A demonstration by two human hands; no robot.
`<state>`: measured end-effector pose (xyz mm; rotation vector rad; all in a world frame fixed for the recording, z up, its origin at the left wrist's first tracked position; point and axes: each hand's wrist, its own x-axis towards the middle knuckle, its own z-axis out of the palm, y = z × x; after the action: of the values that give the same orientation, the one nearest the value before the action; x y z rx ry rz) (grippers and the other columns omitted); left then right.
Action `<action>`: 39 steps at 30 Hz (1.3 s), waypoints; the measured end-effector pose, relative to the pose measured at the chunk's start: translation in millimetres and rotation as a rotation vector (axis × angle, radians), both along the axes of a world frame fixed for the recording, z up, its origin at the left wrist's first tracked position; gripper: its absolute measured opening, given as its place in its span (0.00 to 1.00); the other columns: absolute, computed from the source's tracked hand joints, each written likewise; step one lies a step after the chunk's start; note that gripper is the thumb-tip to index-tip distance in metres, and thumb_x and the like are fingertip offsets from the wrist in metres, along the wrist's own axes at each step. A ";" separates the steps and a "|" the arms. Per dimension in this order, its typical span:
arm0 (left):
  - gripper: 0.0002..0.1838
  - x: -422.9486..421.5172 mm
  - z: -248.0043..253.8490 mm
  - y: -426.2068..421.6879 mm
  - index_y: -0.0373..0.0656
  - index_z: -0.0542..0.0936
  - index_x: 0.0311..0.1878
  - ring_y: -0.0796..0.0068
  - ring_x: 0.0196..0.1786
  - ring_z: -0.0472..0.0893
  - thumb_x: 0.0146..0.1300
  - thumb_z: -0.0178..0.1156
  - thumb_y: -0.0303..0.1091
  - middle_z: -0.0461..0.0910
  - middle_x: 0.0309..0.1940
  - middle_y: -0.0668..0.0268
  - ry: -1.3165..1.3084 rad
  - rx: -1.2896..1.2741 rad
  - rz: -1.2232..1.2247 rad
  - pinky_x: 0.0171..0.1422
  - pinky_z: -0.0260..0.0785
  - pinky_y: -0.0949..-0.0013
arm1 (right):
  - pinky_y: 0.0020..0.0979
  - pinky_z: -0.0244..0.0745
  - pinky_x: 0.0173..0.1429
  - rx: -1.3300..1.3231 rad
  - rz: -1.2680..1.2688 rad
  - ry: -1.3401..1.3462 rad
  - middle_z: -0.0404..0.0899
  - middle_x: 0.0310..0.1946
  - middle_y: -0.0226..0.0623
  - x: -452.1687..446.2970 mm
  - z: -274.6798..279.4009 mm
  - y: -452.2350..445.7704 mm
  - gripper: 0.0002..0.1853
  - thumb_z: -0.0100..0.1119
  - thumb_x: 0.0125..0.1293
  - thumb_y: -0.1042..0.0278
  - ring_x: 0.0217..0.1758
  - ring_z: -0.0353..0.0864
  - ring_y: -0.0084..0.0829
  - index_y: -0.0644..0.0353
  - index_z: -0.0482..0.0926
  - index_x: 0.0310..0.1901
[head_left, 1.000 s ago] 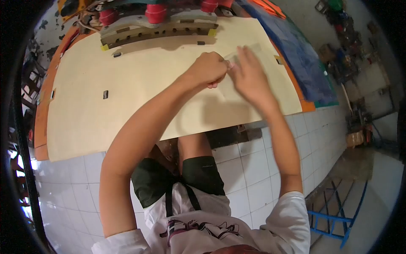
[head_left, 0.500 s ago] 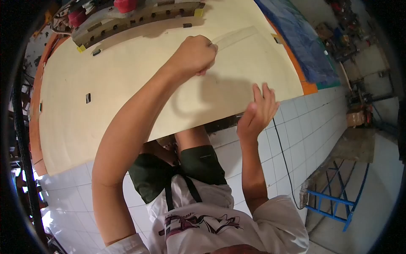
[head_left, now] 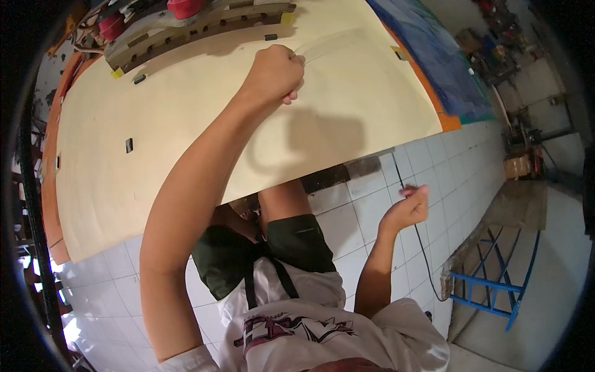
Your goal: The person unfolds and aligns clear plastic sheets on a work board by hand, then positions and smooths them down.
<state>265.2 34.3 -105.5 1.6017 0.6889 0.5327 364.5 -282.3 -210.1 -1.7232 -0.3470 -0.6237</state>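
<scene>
My left hand (head_left: 273, 74) is closed in a fist above the cream sheet (head_left: 186, 111) that covers the table. From its fingers a thin, see-through sheet (head_left: 338, 44) stretches to the right, faint against the cream surface. My right hand (head_left: 409, 211) is off the table's front edge, over the tiled floor, with its fingers curled in. It is close to a thin black cord (head_left: 420, 239); whether it touches the cord or holds anything is too small to tell.
A curved grey metal piece with holes (head_left: 201, 34) and red round parts (head_left: 186, 7) stand at the back left. Small dark blocks (head_left: 129, 146) lie on the cream sheet. Blue plastic sheeting (head_left: 427, 62) covers the right side. A blue metal frame (head_left: 489, 288) stands on the floor at right.
My right hand has left the see-through sheet, moved down and right past the table's front edge, and curled closed. My left hand stays closed, slightly further left in view. The view has shifted.
</scene>
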 end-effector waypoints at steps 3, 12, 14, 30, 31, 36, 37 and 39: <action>0.10 -3.6 8.9 -7.3 0.32 0.76 0.32 0.81 0.17 0.66 0.69 0.53 0.27 0.69 0.16 0.69 0.015 0.010 0.048 0.17 0.55 0.73 | 0.41 0.77 0.57 -0.240 0.262 -0.279 0.83 0.43 0.50 -19.9 70.4 51.4 0.16 0.51 0.76 0.63 0.51 0.82 0.45 0.65 0.84 0.38; 0.10 -1.3 -4.3 0.2 0.29 0.78 0.35 0.79 0.15 0.65 0.70 0.52 0.27 0.70 0.16 0.67 -0.100 -0.038 0.096 0.17 0.55 0.71 | 0.62 0.56 0.74 -0.854 0.426 -0.432 0.73 0.66 0.50 -43.2 67.3 147.5 0.23 0.53 0.73 0.53 0.71 0.70 0.54 0.59 0.79 0.62; 0.11 -1.6 0.8 -0.7 0.28 0.78 0.36 0.79 0.14 0.65 0.70 0.52 0.27 0.71 0.16 0.66 -0.051 0.000 0.107 0.17 0.55 0.70 | 0.62 0.54 0.75 -0.781 0.409 -0.398 0.74 0.66 0.48 -40.4 63.0 127.5 0.22 0.53 0.73 0.56 0.72 0.68 0.53 0.59 0.79 0.61; 0.08 -7.1 6.4 3.7 0.28 0.78 0.36 0.79 0.15 0.67 0.58 0.50 0.21 0.73 0.18 0.63 0.001 -0.041 -0.055 0.16 0.54 0.70 | 0.25 0.56 0.23 0.023 -0.042 0.127 0.69 0.20 0.27 44.3 -49.4 -4.4 0.21 0.46 0.81 0.57 0.17 0.59 0.19 0.60 0.76 0.31; 0.08 -7.0 8.0 3.8 0.28 0.78 0.36 0.79 0.15 0.67 0.58 0.50 0.21 0.73 0.18 0.63 0.002 -0.038 -0.057 0.16 0.54 0.70 | 0.26 0.55 0.24 0.063 -0.026 0.087 0.69 0.21 0.27 39.1 -15.1 1.2 0.22 0.46 0.81 0.56 0.19 0.60 0.19 0.59 0.74 0.29; 0.10 -14.6 12.9 0.4 0.30 0.77 0.19 0.68 0.18 0.78 0.49 0.56 0.28 0.78 0.15 0.55 0.162 0.110 -0.156 0.24 0.71 0.64 | 0.32 0.78 0.44 -0.128 0.461 -0.072 0.84 0.33 0.39 25.4 102.2 81.6 0.19 0.50 0.77 0.60 0.36 0.84 0.31 0.69 0.81 0.37; 0.10 -18.9 16.1 -1.2 0.30 0.77 0.19 0.68 0.18 0.78 0.49 0.56 0.28 0.78 0.15 0.55 0.157 0.117 -0.157 0.24 0.71 0.64 | 0.38 0.76 0.55 -0.362 0.577 -0.159 0.83 0.44 0.45 22.1 116.0 103.1 0.18 0.52 0.76 0.59 0.48 0.82 0.39 0.70 0.81 0.45; 0.11 -27.7 25.2 -1.8 0.33 0.80 0.20 0.58 0.19 0.80 0.40 0.58 0.34 0.79 0.15 0.52 0.389 0.388 -0.205 0.31 0.75 0.60 | 0.47 0.66 0.71 -0.721 0.749 -0.358 0.76 0.62 0.52 26.3 120.2 146.4 0.23 0.51 0.76 0.55 0.67 0.74 0.50 0.68 0.76 0.60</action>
<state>237.5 32.5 -80.3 2.1472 0.7248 0.2084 390.8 -135.9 -89.9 -1.9360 -1.5342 -0.2409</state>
